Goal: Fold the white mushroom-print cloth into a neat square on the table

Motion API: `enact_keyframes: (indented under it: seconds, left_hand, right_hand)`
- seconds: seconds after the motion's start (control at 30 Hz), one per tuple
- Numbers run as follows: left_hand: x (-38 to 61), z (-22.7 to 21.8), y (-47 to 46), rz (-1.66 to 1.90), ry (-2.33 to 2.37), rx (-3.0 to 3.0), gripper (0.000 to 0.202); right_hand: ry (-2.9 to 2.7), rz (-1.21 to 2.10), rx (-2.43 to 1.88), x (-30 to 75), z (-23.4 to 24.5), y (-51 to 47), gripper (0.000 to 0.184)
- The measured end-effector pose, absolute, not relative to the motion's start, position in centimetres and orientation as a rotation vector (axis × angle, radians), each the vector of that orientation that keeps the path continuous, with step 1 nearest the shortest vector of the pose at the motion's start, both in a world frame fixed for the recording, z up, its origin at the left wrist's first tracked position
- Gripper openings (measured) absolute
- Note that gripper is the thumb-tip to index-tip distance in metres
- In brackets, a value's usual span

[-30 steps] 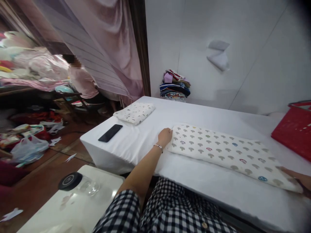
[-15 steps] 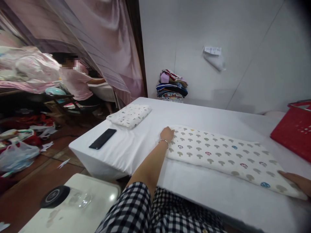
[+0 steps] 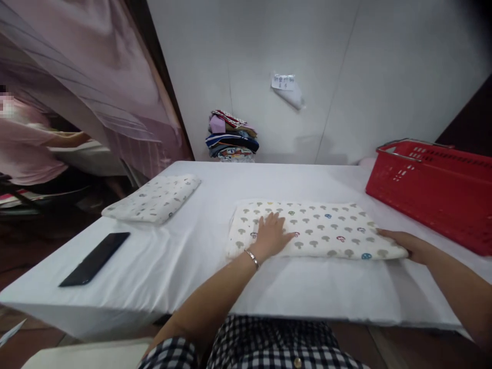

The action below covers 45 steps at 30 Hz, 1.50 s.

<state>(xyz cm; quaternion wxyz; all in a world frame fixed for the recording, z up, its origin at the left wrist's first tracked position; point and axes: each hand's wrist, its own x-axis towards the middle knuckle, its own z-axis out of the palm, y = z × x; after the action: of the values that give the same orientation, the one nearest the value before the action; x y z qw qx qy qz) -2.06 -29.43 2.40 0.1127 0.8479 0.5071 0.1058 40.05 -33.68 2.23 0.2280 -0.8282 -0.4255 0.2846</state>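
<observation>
A folded white cloth (image 3: 319, 230) printed with grey mushrooms and a few coloured ones lies lengthwise across the white-covered table (image 3: 292, 292). Flat on its left part rests my left hand (image 3: 272, 234), fingers spread, a bracelet at the wrist. My right hand (image 3: 411, 246) has hold of the cloth's right end, with the thumb on top and the other fingers mostly hidden under the edge. Farther left, a second folded white cloth (image 3: 156, 200) with a small print lies apart from both hands.
A black phone (image 3: 95, 259) lies at the table's left. A red plastic basket (image 3: 434, 195) stands at the right. Behind the far edge is a stack of folded fabrics (image 3: 232, 136) by the wall. A person in a pink top (image 3: 28, 143) sits beyond the curtain (image 3: 103, 77).
My left hand has moved from the cloth's left edge onto its top and spread its fingers. My right hand stays at the right end. The view has turned right, showing more of the basket.
</observation>
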Motion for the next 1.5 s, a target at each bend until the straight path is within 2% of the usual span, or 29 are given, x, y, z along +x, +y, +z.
enact_keyframes:
  seconds: [0.1, 0.13, 0.23, 0.47, 0.73, 0.93, 1.03, 1.17, 1.23, 1.33, 1.5]
  left_hand:
    - [-0.4, 1.3, -31.2, 0.214, 1.264, 2.589, 0.069]
    - [-0.2, 1.0, -31.5, 0.186, 1.233, 2.594, 0.07]
    - [-0.3, 0.9, -31.6, 0.152, 1.208, 2.563, 0.072]
    - [-0.4, 3.3, -30.6, 0.277, 1.188, 2.27, 0.067]
    - [-1.3, 5.3, -28.7, 0.664, 1.092, 1.543, 0.067]
    - [-4.5, 5.2, -26.7, 0.901, 0.844, 1.02, 0.068]
    - [-6.9, 4.6, -26.2, 1.009, 0.788, 0.73, 0.067]
    - [-10.7, 2.8, -26.6, 1.085, 0.734, 0.447, 0.07]
    - [-12.1, 2.1, -27.0, 1.076, 0.726, 0.414, 0.068]
    - [-13.0, 1.9, -27.4, 1.06, 0.694, 0.467, 0.062]
    - [-12.6, 3.0, -26.9, 0.983, 0.74, 0.663, 0.059]
  right_hand:
    - [-0.69, 1.374, -1.976, 39.7, 2.4, -33.9, 0.023]
    - [-0.613, 1.417, -1.886, 39.6, 2.5, -34.0, 0.018]
    - [-0.532, 1.371, -1.758, 39.2, 3.0, -34.1, 0.009]
    - [-0.563, 1.177, -1.673, 36.9, 7.4, -33.4, 0.026]
    - [-1.147, 1.146, -1.625, 30.2, 16.2, -29.7, 0.043]
    - [-1.733, 1.106, -1.579, 18.8, 20.4, -25.3, 0.051]
    - [-2.026, 0.962, -1.513, 10.5, 18.6, -24.5, 0.046]
    - [-2.26, 0.902, -1.514, 0.9, 11.9, -26.1, 0.045]
    - [-2.289, 0.942, -1.425, -1.6, 8.4, -27.5, 0.032]
    - [-2.228, 0.813, -1.258, -2.1, 5.3, -29.3, 0.033]
    - [-2.156, 0.773, -1.137, 1.8, 4.9, -30.5, 0.034]
